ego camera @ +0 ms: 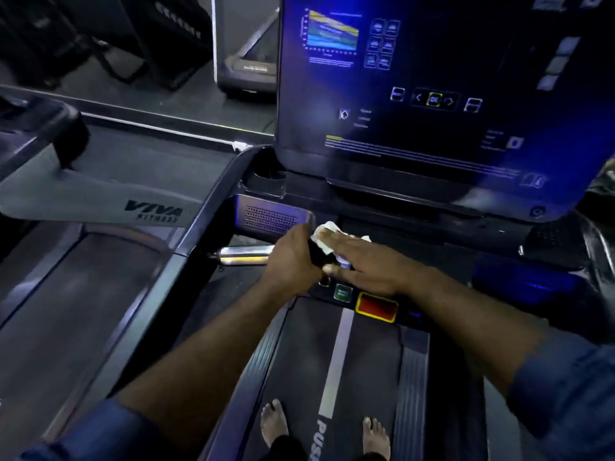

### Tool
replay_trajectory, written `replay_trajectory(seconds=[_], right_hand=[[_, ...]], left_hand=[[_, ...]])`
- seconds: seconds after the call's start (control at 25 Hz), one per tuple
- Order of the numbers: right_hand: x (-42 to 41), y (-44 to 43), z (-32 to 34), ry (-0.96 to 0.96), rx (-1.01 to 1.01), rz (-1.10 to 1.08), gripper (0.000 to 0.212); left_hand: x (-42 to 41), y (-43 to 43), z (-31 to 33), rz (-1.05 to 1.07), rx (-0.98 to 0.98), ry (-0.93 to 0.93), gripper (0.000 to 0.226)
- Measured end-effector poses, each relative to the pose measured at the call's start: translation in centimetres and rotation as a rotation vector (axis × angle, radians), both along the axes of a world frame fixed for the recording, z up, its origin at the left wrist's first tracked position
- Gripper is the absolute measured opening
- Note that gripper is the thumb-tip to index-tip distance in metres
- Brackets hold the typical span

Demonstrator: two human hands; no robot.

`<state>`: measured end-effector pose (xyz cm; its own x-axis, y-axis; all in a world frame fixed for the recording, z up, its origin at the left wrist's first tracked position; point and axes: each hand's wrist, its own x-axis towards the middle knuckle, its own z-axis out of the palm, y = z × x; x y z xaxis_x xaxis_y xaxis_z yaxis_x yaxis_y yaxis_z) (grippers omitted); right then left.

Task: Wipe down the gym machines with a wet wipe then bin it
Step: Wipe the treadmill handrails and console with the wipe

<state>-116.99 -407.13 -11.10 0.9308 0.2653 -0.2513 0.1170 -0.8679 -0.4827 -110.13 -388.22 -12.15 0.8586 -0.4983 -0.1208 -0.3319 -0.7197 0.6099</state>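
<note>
Fingers straight and together, the right hand (362,264) is pressing the wet wipe (327,232) flat — limp, light, probably best pinned under flat fingers — while the left hand (293,261) is curling round the handlebar (246,256).

VIVA: neighbouring treadmill arm (100,197) | PUS-: treadmill belt (299,371) | screen (432,78): illegible

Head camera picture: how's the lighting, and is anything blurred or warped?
Head view: dim room, lit mostly by the blue glow of the console screen; a bright glint on the chrome handlebar gripped by the left hand; the right hand, flat on the wet wipe, is smeared by motion blur; wide-angle bending curves the neighbouring treadmill at the left edge.
</note>
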Motion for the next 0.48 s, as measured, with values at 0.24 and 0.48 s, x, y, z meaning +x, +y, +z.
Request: replay_trajectory(seconds=[0.24, 0.48], right_hand=[[4.1, 2.8, -0.2, 0.142, 0.014, -0.284, 0.108], [4.2, 4.0, -0.4, 0.127, 0.041, -0.224, 0.088]], left_hand=[[5.0, 1.6, -1.3, -0.28, 0.173, 0.125, 0.101], [6.0, 3.1, -1.8, -0.377, 0.145, 0.126, 0.102]])
